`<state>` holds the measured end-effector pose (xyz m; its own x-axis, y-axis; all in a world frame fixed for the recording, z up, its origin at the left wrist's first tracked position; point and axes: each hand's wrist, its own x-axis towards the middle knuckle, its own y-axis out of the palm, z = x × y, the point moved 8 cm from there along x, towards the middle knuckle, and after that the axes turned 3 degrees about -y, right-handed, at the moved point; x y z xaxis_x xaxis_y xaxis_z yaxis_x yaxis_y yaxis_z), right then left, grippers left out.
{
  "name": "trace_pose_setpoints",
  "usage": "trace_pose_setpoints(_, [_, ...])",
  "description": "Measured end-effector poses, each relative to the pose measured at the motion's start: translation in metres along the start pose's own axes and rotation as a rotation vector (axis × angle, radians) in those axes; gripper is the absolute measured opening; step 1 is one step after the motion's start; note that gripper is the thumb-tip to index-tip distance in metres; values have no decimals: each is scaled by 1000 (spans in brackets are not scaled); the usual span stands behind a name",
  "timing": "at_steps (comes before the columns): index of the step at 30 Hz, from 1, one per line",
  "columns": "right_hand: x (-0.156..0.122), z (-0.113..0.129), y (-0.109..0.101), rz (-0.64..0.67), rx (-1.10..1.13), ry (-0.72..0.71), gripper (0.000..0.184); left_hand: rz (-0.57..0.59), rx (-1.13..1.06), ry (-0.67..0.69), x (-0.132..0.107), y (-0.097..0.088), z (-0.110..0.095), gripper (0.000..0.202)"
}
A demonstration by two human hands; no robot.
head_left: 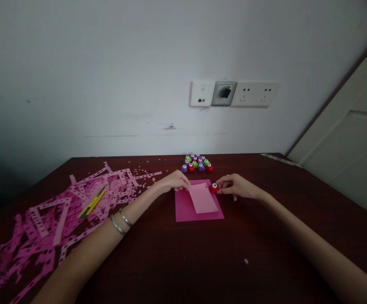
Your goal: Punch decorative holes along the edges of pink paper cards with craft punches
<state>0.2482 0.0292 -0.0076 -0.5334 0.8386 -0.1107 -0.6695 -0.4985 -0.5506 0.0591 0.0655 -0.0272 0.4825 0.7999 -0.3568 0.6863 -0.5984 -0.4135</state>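
Note:
A magenta paper sheet [186, 209] lies on the dark red-brown table [177, 257], with a smaller pale pink piece of paper [203, 199] on top of it. My left hand [174, 182] pinches the upper left corner of the pale pink piece. At the sheet's upper right edge my right hand [236, 186] is closed on a small red craft punch [214, 188]. A cluster of several more small punches [197, 163], purple, green and red, sits just beyond the sheet near the wall.
A big heap of punched pink paper strips and scraps [63, 215] covers the table's left side, with a yellow utility knife [91, 202] lying in it. Wall sockets [234, 93] sit above the table. A door [351, 147] stands at the right.

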Motion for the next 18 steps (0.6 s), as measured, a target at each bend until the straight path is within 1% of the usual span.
trace_pose_setpoints(3, [0,2,0,3,3,-3,43,16,-48,-21,0,1,1,16])
trace_pose_setpoints(7, [0,2,1,5,-1,2,43,-2,-89,-45,-3,0,-1,16])
trace_pose_setpoints(12, [1,1,2,10,7,-5,45,-13,-104,-62,-4,0,-1,18])
trace_pose_setpoints(18, [2,1,3,10,9,-15,41,-19,-121,-80,-2,0,3,14])
